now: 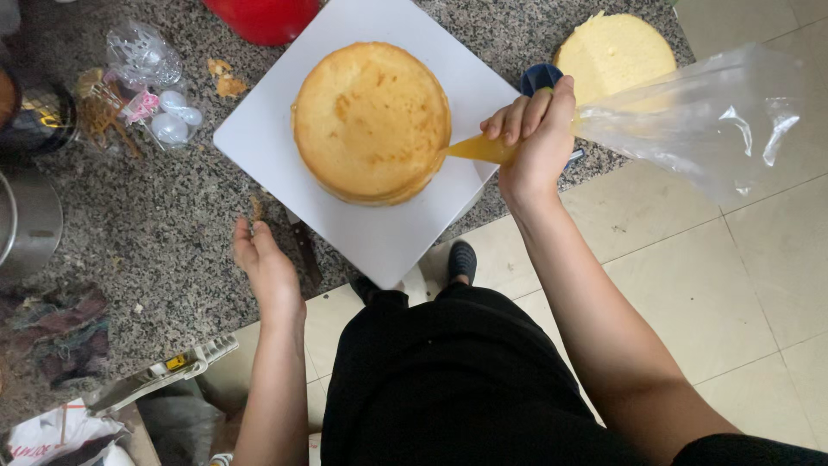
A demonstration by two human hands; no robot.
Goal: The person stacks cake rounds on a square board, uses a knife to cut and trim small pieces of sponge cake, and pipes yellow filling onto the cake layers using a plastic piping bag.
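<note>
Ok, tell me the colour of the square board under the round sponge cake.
White: the square board, shown in the head view.

A speckled grey granite counter (172,224) carries everything. The landmark is a white square board (267,129), set cornerwise, one corner jutting past the counter's edge over the tiled floor (742,285). Just beyond the board stands a red bowl (263,15). Left of the board lie cake crumbs (226,79), then a clear bag of small decorations (151,86). Further left stands a dark jar (34,116) and, nearer the edge, a steel pot (26,220). Right of the board lies a pale cake slab (617,52). A knife (302,250) lies under the board's near corner.
</note>
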